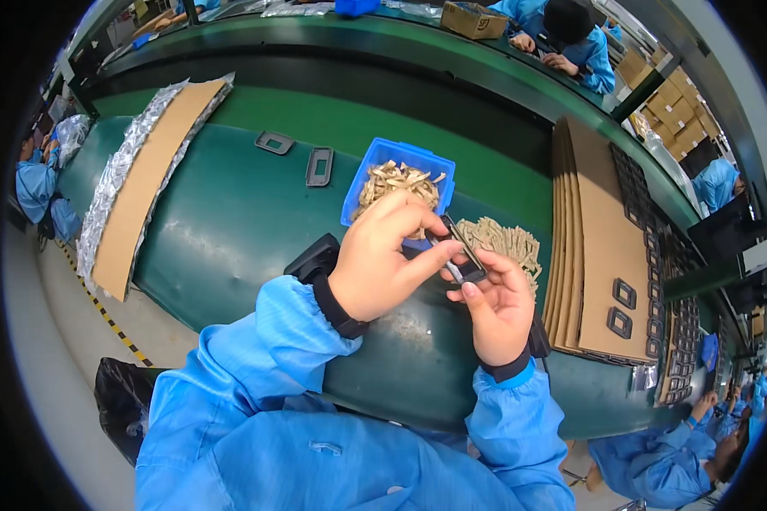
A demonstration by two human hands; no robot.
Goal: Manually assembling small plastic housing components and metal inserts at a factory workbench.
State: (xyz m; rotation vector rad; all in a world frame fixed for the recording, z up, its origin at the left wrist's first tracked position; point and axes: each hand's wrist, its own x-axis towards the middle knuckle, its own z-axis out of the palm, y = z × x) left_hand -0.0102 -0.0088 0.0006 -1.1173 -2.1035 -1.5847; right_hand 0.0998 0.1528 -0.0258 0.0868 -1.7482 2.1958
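A small black rectangular frame is held between my two hands over the green table. My left hand grips its upper and left side, with thumb and index finger pressed close to the inner edge. At its lower right end, my right hand pinches it between thumb and fingers. Whether a small piece sits under my left fingertips cannot be made out. Just beyond my hands stands a blue bin of tan strips, partly covered by my left hand. A pile of similar tan strips lies behind my right hand.
Two loose black frames lie left of the bin. Cardboard with plastic wrapping rests at the left. Stacked cardboard sheets at the right carry several black frames. Across the bench, a co-worker sits beside a cardboard box.
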